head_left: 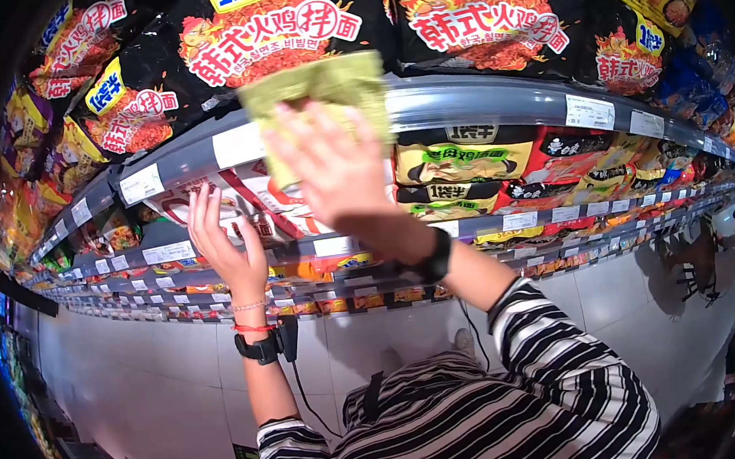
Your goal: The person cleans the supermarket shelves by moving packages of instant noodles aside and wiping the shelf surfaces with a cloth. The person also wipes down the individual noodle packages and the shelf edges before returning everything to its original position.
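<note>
My right hand [328, 163] presses a yellow-green cloth [355, 71] against the front of the upper shelf edge [453, 104], its fingers over the cloth and somewhat blurred. The cloth's top overlaps a black noodle pack [270, 34] above. My left hand [229, 249] is open, with fingers apart and pointing up, in front of white and red noodle packs [254, 191] on the shelf below. Paper price labels, one a white label [238, 145] beside the cloth, line the shelf edge.
Black noodle packs [480, 18] fill the top shelf. Yellow noodle packs [461, 162] and red packs [564, 153] are stacked below. Further shelf edges [522, 220] run lower down. A tiled floor [179, 356] lies behind, with a dark stool-like object [694, 268] at the right.
</note>
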`<state>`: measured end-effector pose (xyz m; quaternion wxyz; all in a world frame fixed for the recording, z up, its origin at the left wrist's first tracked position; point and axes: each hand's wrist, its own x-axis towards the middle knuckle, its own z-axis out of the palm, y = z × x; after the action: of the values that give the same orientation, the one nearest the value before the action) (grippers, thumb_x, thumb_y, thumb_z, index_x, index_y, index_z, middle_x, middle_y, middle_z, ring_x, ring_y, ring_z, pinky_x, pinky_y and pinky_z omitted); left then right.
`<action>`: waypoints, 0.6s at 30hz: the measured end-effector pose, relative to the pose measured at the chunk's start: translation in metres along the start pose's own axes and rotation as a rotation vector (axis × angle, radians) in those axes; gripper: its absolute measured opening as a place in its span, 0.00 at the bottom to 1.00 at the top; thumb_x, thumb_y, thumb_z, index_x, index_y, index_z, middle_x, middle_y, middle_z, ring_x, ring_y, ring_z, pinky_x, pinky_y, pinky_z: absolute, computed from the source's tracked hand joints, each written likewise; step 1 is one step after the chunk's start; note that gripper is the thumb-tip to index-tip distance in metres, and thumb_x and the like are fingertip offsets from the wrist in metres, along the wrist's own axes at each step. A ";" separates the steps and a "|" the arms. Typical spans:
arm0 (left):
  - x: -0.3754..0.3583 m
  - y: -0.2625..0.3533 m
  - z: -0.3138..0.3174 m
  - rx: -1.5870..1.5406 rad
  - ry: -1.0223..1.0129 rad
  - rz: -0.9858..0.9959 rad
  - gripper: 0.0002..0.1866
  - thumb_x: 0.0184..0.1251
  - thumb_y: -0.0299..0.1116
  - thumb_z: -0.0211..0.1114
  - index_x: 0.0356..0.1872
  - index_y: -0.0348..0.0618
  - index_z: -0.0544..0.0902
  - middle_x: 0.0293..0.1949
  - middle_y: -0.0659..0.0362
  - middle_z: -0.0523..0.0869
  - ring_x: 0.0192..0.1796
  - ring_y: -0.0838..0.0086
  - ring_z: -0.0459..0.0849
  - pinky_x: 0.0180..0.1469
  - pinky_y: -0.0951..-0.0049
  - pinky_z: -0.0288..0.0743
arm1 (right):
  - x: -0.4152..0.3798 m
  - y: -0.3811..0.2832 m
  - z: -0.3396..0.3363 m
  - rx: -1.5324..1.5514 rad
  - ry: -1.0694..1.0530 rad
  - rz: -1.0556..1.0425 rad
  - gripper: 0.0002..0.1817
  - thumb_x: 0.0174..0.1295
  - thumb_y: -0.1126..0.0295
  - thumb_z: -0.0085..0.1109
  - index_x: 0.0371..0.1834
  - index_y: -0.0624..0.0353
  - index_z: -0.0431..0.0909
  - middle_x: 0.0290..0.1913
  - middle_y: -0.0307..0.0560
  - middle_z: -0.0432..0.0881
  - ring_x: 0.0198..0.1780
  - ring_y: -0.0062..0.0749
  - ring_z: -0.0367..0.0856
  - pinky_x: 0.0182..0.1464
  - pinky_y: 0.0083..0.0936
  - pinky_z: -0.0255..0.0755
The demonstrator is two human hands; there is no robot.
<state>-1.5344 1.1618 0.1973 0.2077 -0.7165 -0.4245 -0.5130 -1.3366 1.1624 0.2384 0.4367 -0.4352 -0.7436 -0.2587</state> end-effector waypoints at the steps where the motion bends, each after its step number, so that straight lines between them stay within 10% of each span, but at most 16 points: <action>1: -0.002 -0.003 -0.003 0.006 -0.041 -0.001 0.25 0.63 0.26 0.56 0.63 0.35 0.68 0.67 0.46 0.68 0.72 0.50 0.61 0.73 0.50 0.50 | 0.011 -0.021 0.020 0.058 0.011 -0.005 0.34 0.52 0.66 0.59 0.68 0.46 0.69 0.73 0.41 0.65 0.71 0.39 0.65 0.73 0.47 0.44; 8: 0.000 -0.028 -0.002 0.106 -0.010 0.092 0.28 0.64 0.31 0.57 0.64 0.32 0.63 0.70 0.40 0.61 0.73 0.44 0.57 0.72 0.45 0.48 | 0.039 -0.058 0.053 0.188 0.019 -0.156 0.27 0.56 0.66 0.56 0.62 0.51 0.74 0.68 0.43 0.70 0.71 0.38 0.64 0.73 0.42 0.50; 18: 0.027 0.038 0.050 0.074 0.006 0.051 0.29 0.59 0.32 0.61 0.65 0.48 0.69 0.69 0.55 0.69 0.73 0.56 0.60 0.73 0.40 0.32 | -0.064 0.124 -0.089 -0.269 0.157 -0.004 0.30 0.53 0.75 0.46 0.63 0.48 0.75 0.65 0.37 0.76 0.67 0.32 0.70 0.72 0.36 0.51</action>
<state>-1.4725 1.1882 0.2074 0.2481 -0.7175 -0.4242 -0.4936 -1.1750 1.1278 0.2263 0.4309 -0.4667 -0.6666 -0.3900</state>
